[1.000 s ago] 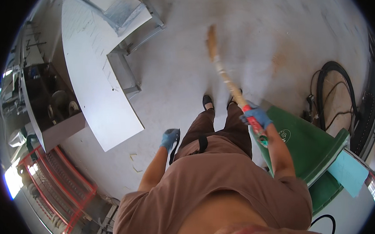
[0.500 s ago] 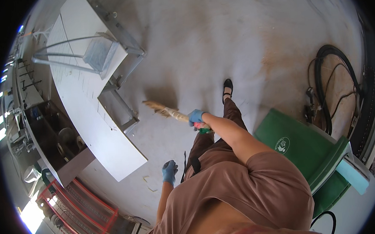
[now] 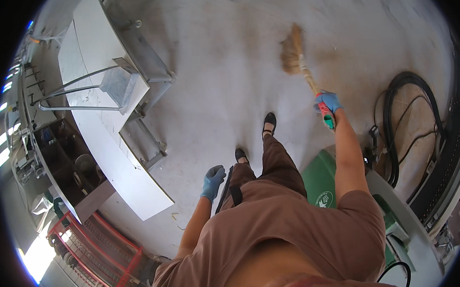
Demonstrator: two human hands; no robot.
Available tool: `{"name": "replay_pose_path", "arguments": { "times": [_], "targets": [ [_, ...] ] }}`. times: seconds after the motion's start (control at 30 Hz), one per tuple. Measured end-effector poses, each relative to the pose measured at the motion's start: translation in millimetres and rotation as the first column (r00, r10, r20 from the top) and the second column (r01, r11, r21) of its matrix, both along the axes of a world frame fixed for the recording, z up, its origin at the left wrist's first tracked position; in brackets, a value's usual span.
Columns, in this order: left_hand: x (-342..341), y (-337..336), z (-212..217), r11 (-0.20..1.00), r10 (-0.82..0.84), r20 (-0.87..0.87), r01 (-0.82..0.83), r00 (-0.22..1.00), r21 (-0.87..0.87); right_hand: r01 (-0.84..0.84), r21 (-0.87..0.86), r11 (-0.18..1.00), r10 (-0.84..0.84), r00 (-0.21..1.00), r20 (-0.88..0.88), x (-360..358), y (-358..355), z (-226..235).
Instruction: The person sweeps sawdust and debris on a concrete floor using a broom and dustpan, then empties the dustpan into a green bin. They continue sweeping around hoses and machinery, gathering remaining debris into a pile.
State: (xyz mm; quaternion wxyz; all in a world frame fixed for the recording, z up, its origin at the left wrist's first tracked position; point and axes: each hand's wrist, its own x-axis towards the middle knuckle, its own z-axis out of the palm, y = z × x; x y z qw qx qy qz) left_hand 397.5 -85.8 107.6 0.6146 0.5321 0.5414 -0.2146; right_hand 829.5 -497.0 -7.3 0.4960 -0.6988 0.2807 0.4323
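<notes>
The blue-gloved right hand (image 3: 329, 102) wraps round the red-and-green grip of a long tan bristle brush (image 3: 308, 78), which reaches out ahead of the green plastic bin (image 3: 319, 178); the blue-gloved left hand (image 3: 212, 183) hangs left of that bin, fingers curled, how tightly I cannot tell; sweeping looks under way, the blurred bristles suggesting mid-stroke; faint brown dust (image 3: 334, 48) ahead of the bin seems left to clear; how much is done does not show.
</notes>
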Motion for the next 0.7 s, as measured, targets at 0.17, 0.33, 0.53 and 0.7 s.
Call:
{"name": "replay_pose_path", "arguments": {
  "times": [0.17, 0.33, 0.53, 0.7],
  "targets": [
    [35.5, -1.5, -0.3, 0.998, 0.046, -0.043, -0.045, 0.998, 0.040, 0.200, 0.144, 0.969, -0.214, 0.973, 0.089, 11.5, -22.4, 25.3],
    [42.2, 28.4, -11.0, 0.990, 0.071, -0.079, -0.061, 0.994, 0.130, 0.127, 0.261, 0.957, -0.144, 0.989, 0.045, -17.5, 30.5, 69.0],
    [79.0, 92.9, -34.9, 0.996, 0.065, -0.216, -0.049, 0.974, 0.080, -0.103, 0.393, 0.914, 0.171, 0.975, -0.142, 7.1, 172.5, 69.9],
    [167.0, 150.5, -48.5, 1.000, 0.011, -0.196, -0.006, 0.981, 0.029, -0.252, 0.450, 0.857, 0.371, 0.907, -0.199, 35.4, 300.9, 22.7]
  ]
}}
